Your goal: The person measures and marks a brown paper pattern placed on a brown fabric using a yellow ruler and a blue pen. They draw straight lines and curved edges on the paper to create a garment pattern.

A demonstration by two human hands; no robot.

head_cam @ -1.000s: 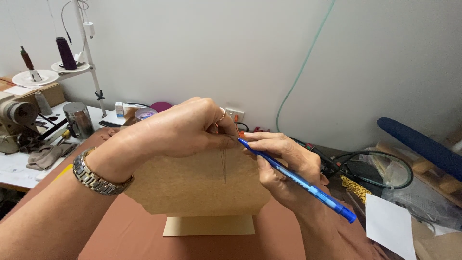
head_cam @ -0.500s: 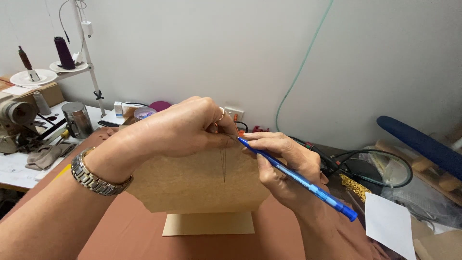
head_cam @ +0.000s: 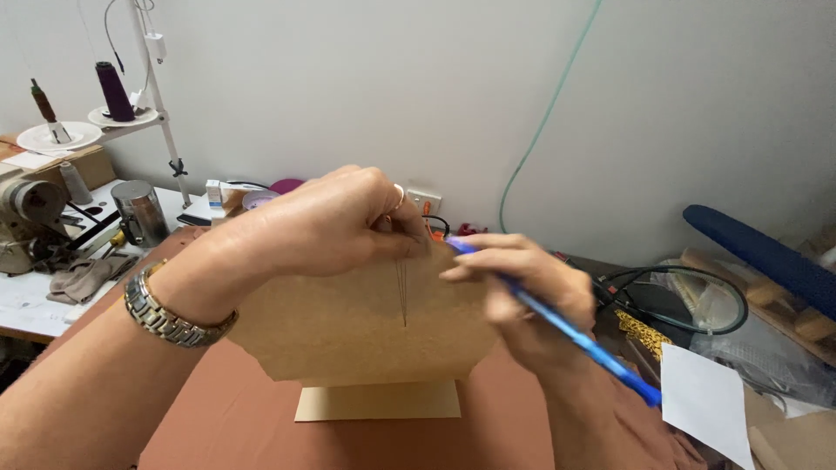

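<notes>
Reddish-brown cloth (head_cam: 235, 426) covers the worktable at the bottom of the frame, where a tan angular cardboard piece (head_cam: 348, 335) stands upright at centre. The left hand (head_cam: 326, 226) pinches its top edge with closed fingers, while the right hand (head_cam: 531, 292) grips a blue pen (head_cam: 579, 344) at centre right. Farther back, upper left, a purple thread spool (head_cam: 113, 90) stands against the white wall (head_cam: 435, 87).

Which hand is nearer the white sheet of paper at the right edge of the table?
Right. The right hand, gripping the blue pen, is just left of the white paper; the left hand holds the brown cardboard's top edge, farther left.
</notes>
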